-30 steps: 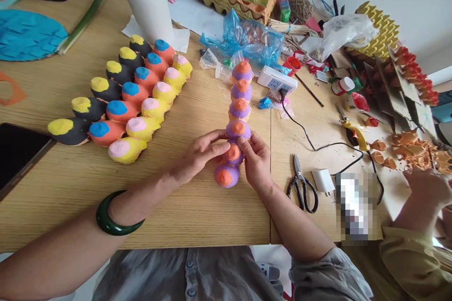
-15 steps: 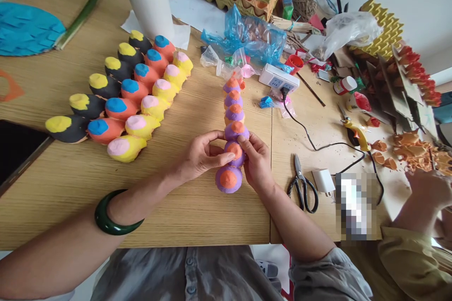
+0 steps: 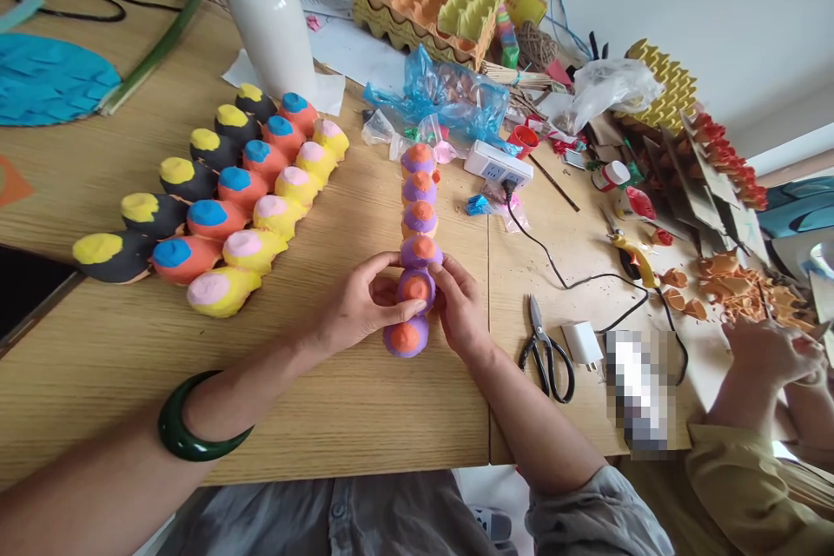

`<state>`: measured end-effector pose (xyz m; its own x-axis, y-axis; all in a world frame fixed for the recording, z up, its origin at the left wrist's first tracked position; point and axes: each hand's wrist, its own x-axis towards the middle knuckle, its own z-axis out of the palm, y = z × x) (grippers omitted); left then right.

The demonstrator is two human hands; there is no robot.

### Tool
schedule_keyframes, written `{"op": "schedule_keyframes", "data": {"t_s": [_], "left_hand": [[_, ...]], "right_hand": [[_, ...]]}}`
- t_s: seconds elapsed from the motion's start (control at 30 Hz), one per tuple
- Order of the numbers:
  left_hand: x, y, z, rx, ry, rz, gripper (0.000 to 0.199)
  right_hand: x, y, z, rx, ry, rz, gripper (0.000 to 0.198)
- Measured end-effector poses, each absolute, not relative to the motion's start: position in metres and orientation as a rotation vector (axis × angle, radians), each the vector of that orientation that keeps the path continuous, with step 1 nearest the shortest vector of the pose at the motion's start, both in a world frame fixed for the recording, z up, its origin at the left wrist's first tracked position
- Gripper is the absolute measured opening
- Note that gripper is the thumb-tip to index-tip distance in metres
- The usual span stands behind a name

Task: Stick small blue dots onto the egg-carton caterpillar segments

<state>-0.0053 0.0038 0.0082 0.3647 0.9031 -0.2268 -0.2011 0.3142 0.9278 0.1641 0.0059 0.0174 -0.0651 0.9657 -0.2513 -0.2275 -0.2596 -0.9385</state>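
A strip of egg-carton cups (image 3: 420,250), coated in purple with orange tips, points away from me over the middle of the table. My left hand (image 3: 357,300) grips its near part from the left, with the thumb across a cup. From the other side my right hand (image 3: 461,300) holds the same strip between thumb and fingers. To the left lie three finished-looking rows of coated cups: a black row with yellow tips (image 3: 188,180), an orange-red row with blue tips (image 3: 242,184) and a yellow row with pink tips (image 3: 274,217).
Black-handled scissors (image 3: 546,352), a charger (image 3: 582,341) and a power strip (image 3: 498,163) with its cable lie to the right. A white bottle (image 3: 274,26) and egg trays (image 3: 417,4) stand at the back. A co-worker's hands (image 3: 769,352) are at the far right.
The view has shifted, so most things sit lower and the right side further left. Both my hands keep hold of the strip, whose far cups now face me more. More of the co-worker's hands shows.
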Motion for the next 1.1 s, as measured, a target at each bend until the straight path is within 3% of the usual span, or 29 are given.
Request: {"op": "schedule_keyframes", "data": {"t_s": [0.4, 1.1], "left_hand": [[-0.005, 0.009, 0.016, 0.928, 0.949, 0.964, 0.074], [-0.012, 0.015, 0.017, 0.787, 0.66, 0.96, 0.047]], "right_hand": [[0.166, 0.007, 0.015, -1.188, -0.967, 1.481, 0.034], [0.167, 0.006, 0.015, -1.11, -1.017, 1.47, 0.044]]}}
